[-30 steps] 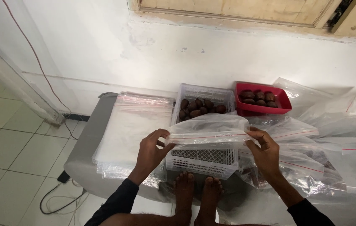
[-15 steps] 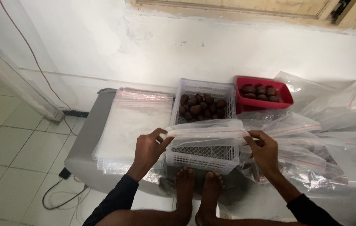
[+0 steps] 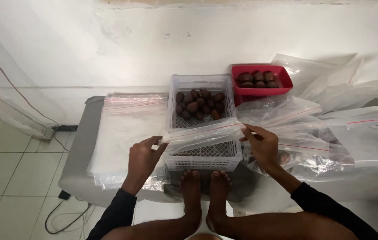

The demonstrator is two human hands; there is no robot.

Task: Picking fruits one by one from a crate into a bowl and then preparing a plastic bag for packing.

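**Over the white basket, a clear bag held at both ends**

Above the near half of a white perforated plastic basket [image 3: 203,133], a clear zip-top plastic bag with a red seal line [image 3: 202,135] is stretched sideways between two hands. On its left end, the left hand [image 3: 142,158] has thumb and fingers pinched shut around the edge. At the other end, the right hand [image 3: 263,144] grips the bag's corner the same way, fingers curled closed on the plastic. Dark brown oval fruits [image 3: 198,104] fill the far half of the basket. Behind it to the right stands a red plastic tray [image 3: 286,80] with more of the same fruit. A flat stack of clear bags [image 3: 122,129] lies left of the basket; loose clear bags [image 3: 344,129] pile up on the right. Two bare feet [image 3: 204,184] rest just below the basket.
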